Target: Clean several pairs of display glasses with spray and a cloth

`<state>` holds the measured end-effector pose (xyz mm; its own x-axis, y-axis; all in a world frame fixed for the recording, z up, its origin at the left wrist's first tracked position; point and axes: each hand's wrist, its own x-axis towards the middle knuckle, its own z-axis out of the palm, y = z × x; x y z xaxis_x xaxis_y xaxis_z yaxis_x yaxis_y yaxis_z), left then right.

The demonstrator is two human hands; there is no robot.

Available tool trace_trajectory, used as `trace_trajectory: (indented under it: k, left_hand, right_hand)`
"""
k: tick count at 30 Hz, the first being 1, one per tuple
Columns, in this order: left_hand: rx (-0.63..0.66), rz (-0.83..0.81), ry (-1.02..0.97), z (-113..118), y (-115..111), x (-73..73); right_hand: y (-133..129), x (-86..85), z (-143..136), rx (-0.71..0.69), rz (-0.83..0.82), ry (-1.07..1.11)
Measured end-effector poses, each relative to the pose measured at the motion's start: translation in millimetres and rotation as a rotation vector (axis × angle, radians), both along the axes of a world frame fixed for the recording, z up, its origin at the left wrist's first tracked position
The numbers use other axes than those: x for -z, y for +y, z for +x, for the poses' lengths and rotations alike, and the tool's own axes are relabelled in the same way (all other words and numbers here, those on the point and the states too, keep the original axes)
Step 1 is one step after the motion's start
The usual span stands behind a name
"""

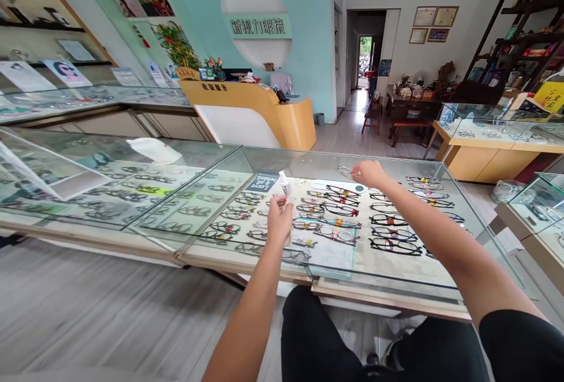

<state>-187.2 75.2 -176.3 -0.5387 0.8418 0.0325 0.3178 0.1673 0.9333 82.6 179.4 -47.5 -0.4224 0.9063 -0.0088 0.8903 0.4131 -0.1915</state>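
Note:
My left hand (pixel 280 217) is closed around a small white spray bottle (pixel 285 183), which stands upright above the glass display case (pixel 247 164). A pale strip of something, perhaps cloth or tissue, hangs below that hand. Farther off to the right, my right hand (pixel 371 174) pinches a thin-framed pair of eyeglasses (pixel 343 171) by one side, over the back of the case. Rows of dark eyeglass frames (pixel 394 234) lie inside between and below both hands. A dark printed card (pixel 263 182) sits left of the bottle.
A clear acrylic stand (pixel 53 164) and a white curved object (pixel 154 150) rest on the case at left. A yellow counter (pixel 247 100) stands behind. More glass cases (pixel 533 205) are at right. My knees (pixel 321 329) are close under the case's front edge.

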Motion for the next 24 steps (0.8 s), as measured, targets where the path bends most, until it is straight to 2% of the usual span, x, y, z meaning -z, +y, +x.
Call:
trace_trajectory:
  k: [6, 11, 18, 24]
  left_hand:
    - [-0.094, 0.185, -0.136, -13.2, 19.1, 30.8]
    - [-0.068, 0.216, -0.150, -17.6, 28.9, 47.4]
    - [-0.008, 0.179, -0.137, -20.8, 36.3, 56.1]
    - [-0.005, 0.166, -0.123, -22.1, 38.9, 55.0]
  right_hand:
    - [27.0, 26.1, -24.9, 0.068, -0.063, -0.154]
    - [38.7, 43.5, -34.6, 0.064, -0.094, -0.215]
    - [43.4, 59.4, -43.2, 0.062, -0.077, -0.245]
    - [34.8, 54.4, -39.5, 0.054, -0.014, -0.208]
